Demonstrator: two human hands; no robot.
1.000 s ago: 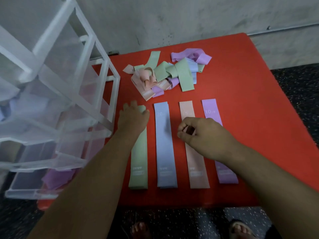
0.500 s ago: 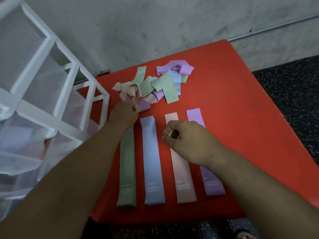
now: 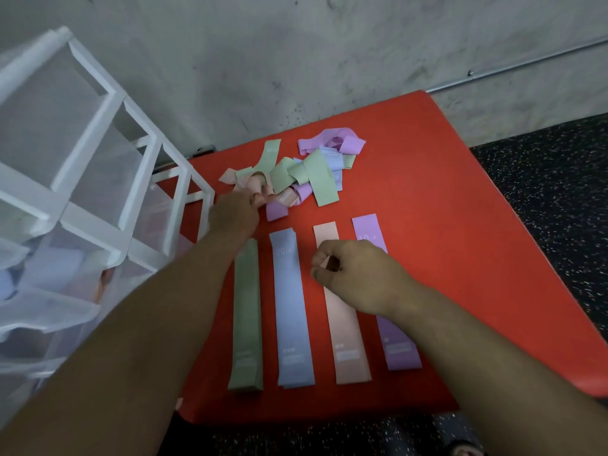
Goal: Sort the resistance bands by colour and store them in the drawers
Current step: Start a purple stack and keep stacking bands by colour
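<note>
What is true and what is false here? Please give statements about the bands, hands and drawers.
Four flat bands lie side by side on the red table: green band, blue band, pink band, purple band. True.
The left hand rests on the blue band. False: its fingers are among pink bands in the pile.
The right hand lies flat on the purple band. False: its fingers are curled, over the pink band.
The drawer unit stands left of the table. True.

Backdrop: rough grey concrete wall (image 3: 296, 44), stained and scuffed. Thin metal conduit (image 3: 526, 64) runs along it at right. Red flat-topped bench (image 3: 460, 225) stands against the wall. Dark speckled floor (image 3: 559, 179). Lighting dim.
</note>
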